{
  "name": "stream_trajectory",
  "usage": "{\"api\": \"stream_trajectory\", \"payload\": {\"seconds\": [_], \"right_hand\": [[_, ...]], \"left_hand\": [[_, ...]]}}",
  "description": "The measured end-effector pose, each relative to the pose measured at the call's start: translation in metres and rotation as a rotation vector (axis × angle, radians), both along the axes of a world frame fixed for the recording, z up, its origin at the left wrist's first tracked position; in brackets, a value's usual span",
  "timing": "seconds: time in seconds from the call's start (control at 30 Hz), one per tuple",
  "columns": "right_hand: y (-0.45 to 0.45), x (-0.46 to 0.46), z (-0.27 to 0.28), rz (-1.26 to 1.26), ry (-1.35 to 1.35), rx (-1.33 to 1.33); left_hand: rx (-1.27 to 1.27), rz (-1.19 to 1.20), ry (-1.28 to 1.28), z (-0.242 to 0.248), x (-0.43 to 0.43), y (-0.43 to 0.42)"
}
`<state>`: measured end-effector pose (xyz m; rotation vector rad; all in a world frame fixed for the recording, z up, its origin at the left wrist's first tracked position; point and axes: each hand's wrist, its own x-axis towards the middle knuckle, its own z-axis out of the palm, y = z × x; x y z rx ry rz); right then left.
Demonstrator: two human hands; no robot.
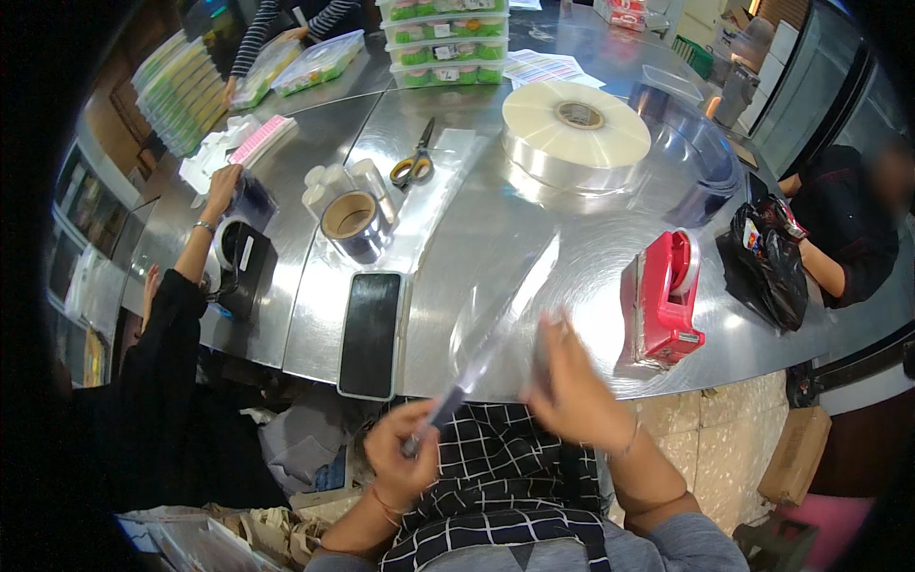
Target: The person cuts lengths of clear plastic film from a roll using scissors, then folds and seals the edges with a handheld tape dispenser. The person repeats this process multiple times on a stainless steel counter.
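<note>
A long clear plastic strip [500, 329] slants up over the steel table, its near end dark and looking curled. My left hand [402, 449] grips that end at the table's front edge. To the right of the strip is my right hand [572, 386], blurred, with thumb and fingers apart and nothing visible between them. A phone with a dark screen [370, 334] lies left of the strip. Beyond my right hand stands a red tape dispenser [668, 297]. A large roll of clear film [577, 154] lies flat farther back.
Scissors [413, 161], a smaller film roll [352, 225] and clear plastic cylinders [336, 184] lie back left. Stacked clear boxes [449, 51] stand behind. At left, a co-worker's arm [193, 250] reaches past a black dispenser [246, 275]. A black plastic bag [765, 264] lies right, near another person.
</note>
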<state>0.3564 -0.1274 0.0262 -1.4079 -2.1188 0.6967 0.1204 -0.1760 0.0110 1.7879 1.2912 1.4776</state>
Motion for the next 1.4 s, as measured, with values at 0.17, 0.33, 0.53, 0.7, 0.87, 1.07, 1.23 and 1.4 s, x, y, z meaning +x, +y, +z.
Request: {"api": "stream_trajectory", "payload": {"seconds": [0.17, 0.33, 0.53, 0.7, 0.87, 1.07, 1.23, 1.4], "right_hand": [[-0.061, -0.028, -0.018, 0.251, 0.316, -0.037], [-0.078, -0.026, -0.039, 0.170, 0.356, -0.022], [-0.086, -0.024, -0.042, 0.022, 0.435, 0.013], [-0.091, -0.009, -0.013, 0.101, 0.268, -0.068], [-0.108, 0.009, 0.022, 0.253, 0.326, -0.122], [-0.115, 0.033, 0.046, 0.393, 0.189, -0.071], [-0.114, 0.042, 0.048, 0.337, 0.196, -0.002], [-0.111, 0.054, 0.041, 0.342, 0.203, -0.060]], "left_hand": [[-0.064, -0.417, 0.022, -0.014, 0.030, -0.004], [-0.189, -0.580, -0.113, -0.019, 0.052, -0.003], [-0.358, -0.560, -0.323, -0.023, 0.068, -0.009], [-0.363, -0.458, -0.307, -0.018, 0.080, 0.010], [-0.250, -0.293, -0.173, -0.009, 0.094, 0.044], [-0.413, -0.199, -0.424, 0.001, 0.107, 0.113], [-0.532, -0.221, -0.593, 0.004, 0.101, 0.143], [-0.528, -0.194, -0.560, -0.007, 0.091, 0.140]]}}
